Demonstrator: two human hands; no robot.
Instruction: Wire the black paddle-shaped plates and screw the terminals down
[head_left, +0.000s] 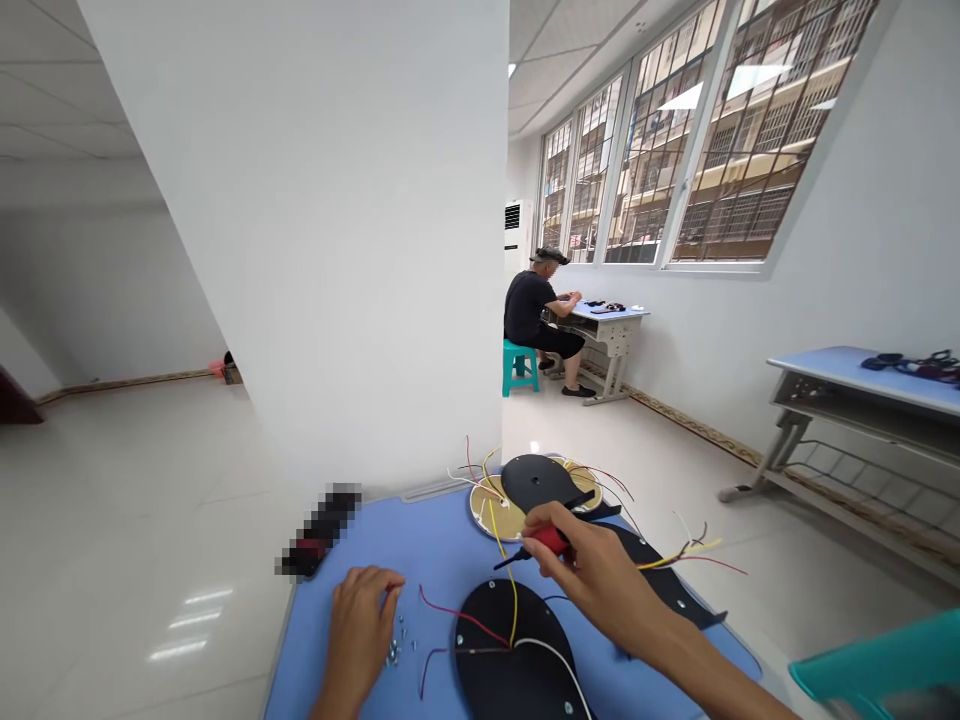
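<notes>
My right hand (589, 565) is closed round the red handle of a screwdriver (546, 541), whose dark shaft points left above the blue desk. Beneath it lies a black round plate (510, 655) with red, yellow, white and dark wires coming from its middle and screws near its rim. My left hand (364, 625) rests at the desk's left part, fingers curled with thumb and forefinger near each other; whether anything is between them is hidden. Small silver screws (394, 650) lie scattered just right of it.
Behind, gold discs (495, 508) with wires and a black disc (534, 482) overlap at the blue desk's (420, 540) far edge. Another black plate (645, 550) lies right. A blurred dark object (322, 535) is at the left edge. A person (531, 305) sits at a farther desk.
</notes>
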